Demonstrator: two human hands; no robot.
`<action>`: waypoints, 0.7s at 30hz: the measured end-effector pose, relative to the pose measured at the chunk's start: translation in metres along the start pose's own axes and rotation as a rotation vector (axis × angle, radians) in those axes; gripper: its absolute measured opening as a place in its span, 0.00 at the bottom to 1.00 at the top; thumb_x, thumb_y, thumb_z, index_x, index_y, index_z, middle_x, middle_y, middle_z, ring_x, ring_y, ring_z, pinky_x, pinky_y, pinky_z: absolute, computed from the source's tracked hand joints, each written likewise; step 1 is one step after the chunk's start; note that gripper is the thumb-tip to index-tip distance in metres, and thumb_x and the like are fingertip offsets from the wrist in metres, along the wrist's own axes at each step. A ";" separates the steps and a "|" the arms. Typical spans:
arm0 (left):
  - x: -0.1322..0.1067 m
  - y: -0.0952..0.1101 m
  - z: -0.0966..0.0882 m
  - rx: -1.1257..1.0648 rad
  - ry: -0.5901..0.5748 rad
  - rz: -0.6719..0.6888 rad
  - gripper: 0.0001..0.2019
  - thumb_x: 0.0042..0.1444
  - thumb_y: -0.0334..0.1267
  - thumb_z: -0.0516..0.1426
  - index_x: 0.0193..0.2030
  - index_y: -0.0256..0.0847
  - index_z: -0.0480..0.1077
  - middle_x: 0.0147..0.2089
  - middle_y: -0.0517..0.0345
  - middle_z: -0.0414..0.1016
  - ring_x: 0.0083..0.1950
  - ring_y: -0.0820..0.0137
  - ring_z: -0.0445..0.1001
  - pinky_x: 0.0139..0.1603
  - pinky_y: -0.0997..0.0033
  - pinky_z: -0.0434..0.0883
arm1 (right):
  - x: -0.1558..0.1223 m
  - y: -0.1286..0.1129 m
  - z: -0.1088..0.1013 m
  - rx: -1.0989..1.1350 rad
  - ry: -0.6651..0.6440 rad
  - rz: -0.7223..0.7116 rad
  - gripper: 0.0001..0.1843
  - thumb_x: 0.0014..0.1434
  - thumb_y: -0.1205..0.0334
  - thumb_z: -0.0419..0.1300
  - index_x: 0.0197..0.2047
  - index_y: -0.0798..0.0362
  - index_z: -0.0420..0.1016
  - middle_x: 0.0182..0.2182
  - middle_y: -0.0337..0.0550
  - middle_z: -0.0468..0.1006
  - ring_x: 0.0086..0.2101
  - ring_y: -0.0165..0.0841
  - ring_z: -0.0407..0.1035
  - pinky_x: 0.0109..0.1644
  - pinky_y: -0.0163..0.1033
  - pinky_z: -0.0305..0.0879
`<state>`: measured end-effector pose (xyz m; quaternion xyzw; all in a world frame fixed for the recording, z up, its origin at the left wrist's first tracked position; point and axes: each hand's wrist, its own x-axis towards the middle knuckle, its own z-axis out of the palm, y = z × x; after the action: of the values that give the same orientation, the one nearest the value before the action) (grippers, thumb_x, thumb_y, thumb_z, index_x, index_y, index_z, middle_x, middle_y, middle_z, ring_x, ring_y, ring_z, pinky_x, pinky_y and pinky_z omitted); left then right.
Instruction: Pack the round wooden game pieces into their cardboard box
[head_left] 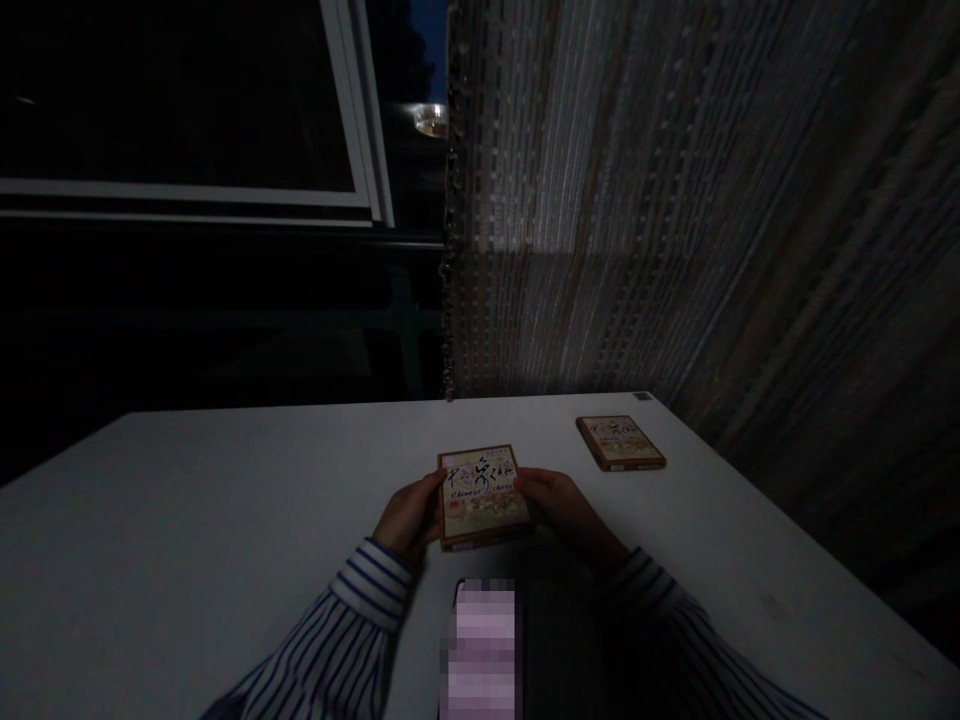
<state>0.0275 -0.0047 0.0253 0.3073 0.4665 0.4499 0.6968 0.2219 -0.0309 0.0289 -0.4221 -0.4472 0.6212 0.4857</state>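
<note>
Between my two hands is a flat Chinese chess box (482,505), its printed lid facing up and toward me. My left hand (409,515) is closed on the box's left edge, the fingers partly hidden under it. On the right edge, my right hand (566,508) grips with its fingers near the corner of the lid. Whether the box touches the table I cannot tell. Below it, nearer to me, a phone (484,650) lies on the table, its lit screen blurred out.
The white table (247,520) reaches to the far wall side. A second, similar chess box (621,443) lies flat at the back right. Beyond the table hang a striped curtain (570,200) and a window frame (360,120). The room is dim.
</note>
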 end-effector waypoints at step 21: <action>-0.008 0.003 0.007 -0.017 -0.151 0.005 0.08 0.47 0.27 0.57 0.36 0.27 0.70 0.33 0.43 0.76 0.35 0.64 0.76 0.38 0.67 0.74 | -0.006 -0.006 -0.011 0.102 0.004 -0.057 0.15 0.47 0.57 0.59 0.36 0.57 0.73 0.33 0.47 0.77 0.35 0.36 0.71 0.42 0.40 0.65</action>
<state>0.0318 -0.0112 0.0338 0.3356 0.4082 0.4310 0.7314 0.2352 -0.0341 0.0326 -0.3851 -0.4258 0.6284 0.5249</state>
